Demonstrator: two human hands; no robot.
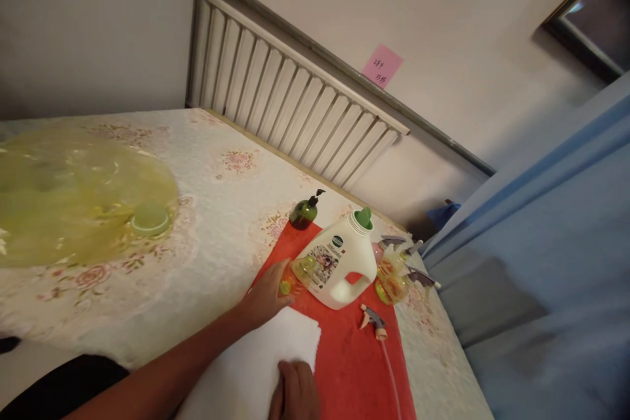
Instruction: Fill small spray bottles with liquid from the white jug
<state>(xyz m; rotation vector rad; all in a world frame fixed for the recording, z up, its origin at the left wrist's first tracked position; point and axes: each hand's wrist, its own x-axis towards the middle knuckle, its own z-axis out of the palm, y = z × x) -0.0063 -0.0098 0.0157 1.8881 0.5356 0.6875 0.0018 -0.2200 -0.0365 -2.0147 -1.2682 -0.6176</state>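
My left hand (268, 296) is closed around a small clear bottle (304, 270) with orange and yellow on it and no sprayer on top. Right beside that bottle stands a large white detergent jug (339, 259) with a printed label and a green pouring spout. Below, my right hand (298, 390) has its fingers bent together over a white cloth (246, 367) with a ragged edge. Its grip is partly hidden. A loose trigger sprayer (375, 323) with a long thin tube lies on the red mat (344, 361), right of the jug.
Several spray bottles (394, 279) stand right of the jug. A green pump bottle (304, 213) is behind it. At left, a yellow translucent plastic sheet (73, 190) bears a pale green cap (150, 218). A radiator (285, 92) and a blue curtain (541, 262) border the table.
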